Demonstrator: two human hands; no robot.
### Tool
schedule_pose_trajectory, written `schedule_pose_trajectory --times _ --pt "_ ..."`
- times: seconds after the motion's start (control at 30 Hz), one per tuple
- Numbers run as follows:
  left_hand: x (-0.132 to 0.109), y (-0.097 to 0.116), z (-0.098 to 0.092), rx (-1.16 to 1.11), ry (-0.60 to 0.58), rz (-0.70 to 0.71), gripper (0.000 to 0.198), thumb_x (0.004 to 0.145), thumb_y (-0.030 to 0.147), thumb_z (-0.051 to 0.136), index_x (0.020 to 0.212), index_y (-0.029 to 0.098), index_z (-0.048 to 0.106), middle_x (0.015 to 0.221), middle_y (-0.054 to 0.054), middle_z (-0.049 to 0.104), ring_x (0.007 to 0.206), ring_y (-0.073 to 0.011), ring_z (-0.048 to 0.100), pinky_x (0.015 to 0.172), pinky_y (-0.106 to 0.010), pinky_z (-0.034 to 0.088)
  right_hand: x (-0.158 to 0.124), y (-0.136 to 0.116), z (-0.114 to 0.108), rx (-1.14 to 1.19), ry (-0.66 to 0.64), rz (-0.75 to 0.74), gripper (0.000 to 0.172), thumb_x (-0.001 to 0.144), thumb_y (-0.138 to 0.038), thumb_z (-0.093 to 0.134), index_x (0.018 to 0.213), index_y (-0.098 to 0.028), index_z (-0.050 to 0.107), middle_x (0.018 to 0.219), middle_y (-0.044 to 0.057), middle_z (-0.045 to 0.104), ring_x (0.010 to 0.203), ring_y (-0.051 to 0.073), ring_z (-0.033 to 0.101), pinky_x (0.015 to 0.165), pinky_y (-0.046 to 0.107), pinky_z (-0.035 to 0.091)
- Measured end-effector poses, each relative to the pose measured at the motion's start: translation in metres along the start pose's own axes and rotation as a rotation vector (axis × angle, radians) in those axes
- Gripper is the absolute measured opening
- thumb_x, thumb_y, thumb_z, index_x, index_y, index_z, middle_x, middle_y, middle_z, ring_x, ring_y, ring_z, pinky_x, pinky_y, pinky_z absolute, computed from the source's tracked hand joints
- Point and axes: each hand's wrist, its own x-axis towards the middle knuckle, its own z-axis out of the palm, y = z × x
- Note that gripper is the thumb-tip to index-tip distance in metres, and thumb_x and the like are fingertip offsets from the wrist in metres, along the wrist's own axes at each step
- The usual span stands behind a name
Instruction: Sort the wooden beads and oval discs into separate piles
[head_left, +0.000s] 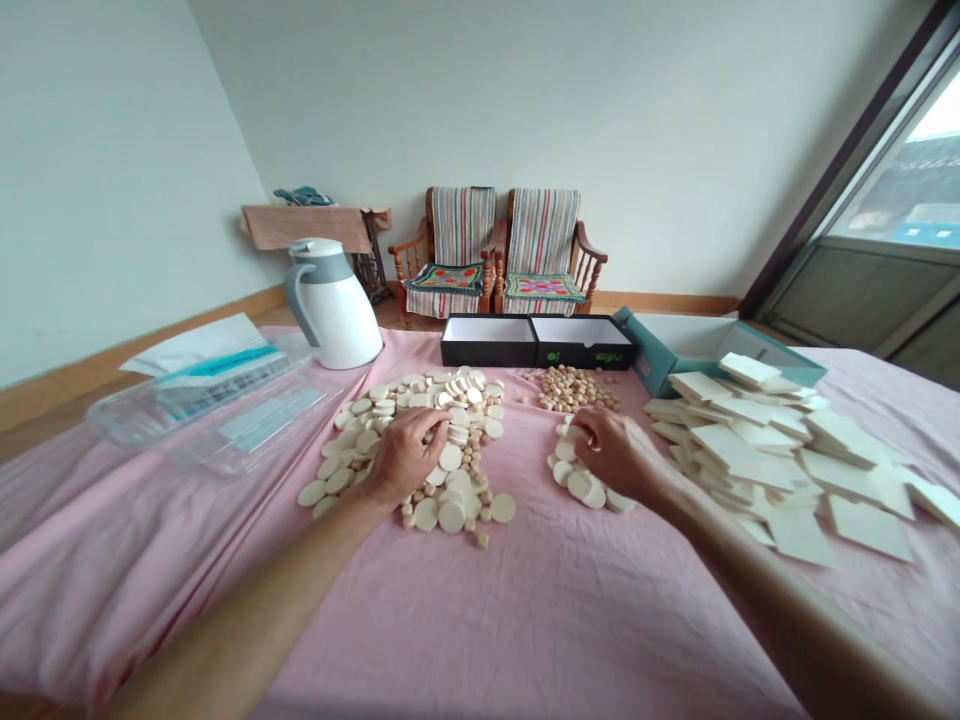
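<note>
A mixed pile of pale round wooden discs (451,516) and small wooden cubes (482,540) spreads over the left middle of the pink cloth. My left hand (405,455) rests on this pile, its fingers curled together at the discs; whatever is between the fingertips is hidden. Farther right lies a smaller group of discs (581,486). Over its back edge, my right hand (619,455) has its fingers bent and closed, and I cannot make out what they hold. Behind it sits a heap of small cubes (574,388).
Square wooden tiles (731,450) are heaped at the right before a teal box (652,355). A black two-compartment box (487,350) stands at the back. To the left are a white-and-grey jug (341,320) and clear plastic packaging (142,410). Two armchairs (461,240) stand beyond the table.
</note>
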Motion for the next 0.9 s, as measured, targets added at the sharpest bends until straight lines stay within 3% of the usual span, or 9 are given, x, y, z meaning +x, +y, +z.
schedule_pose_trajectory --times 0.1,0.17,0.33,0.43,0.6,0.8,0.9 --pt "0.001 0.001 0.000 0.010 0.011 0.010 0.015 0.085 0.018 0.050 0.089 0.018 0.064 0.085 -0.006 0.068 0.082 -0.0180 0.063 0.077 -0.031 0.049 -0.009 0.016 -0.015 -0.094 0.025 0.055 0.013 0.077 -0.017 0.048 0.082 -0.017 0.060 0.080 0.006 0.061 0.071 0.016 0.053 0.064 0.026 0.033" --pt "0.001 0.002 0.000 0.016 0.016 0.016 0.015 0.085 0.018 0.050 0.090 0.018 0.064 0.086 -0.006 0.069 0.082 -0.0180 0.063 0.077 -0.031 0.049 -0.014 0.010 -0.016 -0.077 0.052 0.004 0.015 0.077 -0.016 0.050 0.087 -0.017 0.061 0.088 0.008 0.061 0.080 0.018 0.054 0.070 0.028 0.036" --pt "-0.001 0.000 0.001 0.025 0.007 0.021 0.016 0.085 0.017 0.050 0.091 0.017 0.064 0.087 -0.006 0.069 0.084 -0.0186 0.063 0.078 -0.031 0.050 -0.029 -0.047 0.012 0.225 -0.084 -0.308 0.020 0.079 -0.017 0.055 0.099 -0.017 0.059 0.095 0.007 0.060 0.091 0.018 0.054 0.080 0.029 0.040" --pt "-0.002 0.000 0.001 0.036 0.005 0.034 0.015 0.085 0.016 0.050 0.091 0.017 0.063 0.087 -0.006 0.068 0.084 -0.0185 0.062 0.078 -0.032 0.049 -0.037 -0.074 0.031 0.267 -0.121 -0.378 0.026 0.078 -0.019 0.057 0.103 -0.015 0.057 0.098 0.010 0.058 0.095 0.020 0.052 0.081 0.031 0.041" --pt "-0.001 0.001 0.000 0.044 0.006 0.047 0.015 0.085 0.016 0.050 0.090 0.017 0.063 0.085 -0.006 0.068 0.082 -0.0184 0.062 0.078 -0.032 0.049 -0.038 -0.068 0.037 0.216 -0.086 -0.299 0.018 0.076 -0.013 0.052 0.092 -0.016 0.057 0.089 0.008 0.056 0.087 0.019 0.051 0.076 0.029 0.040" --pt "0.000 0.001 0.001 0.040 0.008 0.048 0.015 0.085 0.017 0.049 0.090 0.017 0.064 0.085 -0.006 0.068 0.083 -0.0182 0.063 0.077 -0.031 0.050 -0.027 -0.025 0.006 -0.091 0.090 -0.017 0.017 0.075 -0.015 0.053 0.091 -0.016 0.057 0.095 0.012 0.055 0.090 0.024 0.048 0.075 0.034 0.037" --pt "0.000 0.001 0.001 0.040 0.007 0.047 0.015 0.085 0.017 0.049 0.091 0.017 0.064 0.086 -0.006 0.068 0.083 -0.0184 0.062 0.077 -0.031 0.049 -0.025 -0.029 -0.002 -0.135 0.160 -0.010 0.022 0.078 -0.016 0.052 0.099 -0.017 0.057 0.105 0.013 0.055 0.096 0.027 0.046 0.080 0.038 0.037"
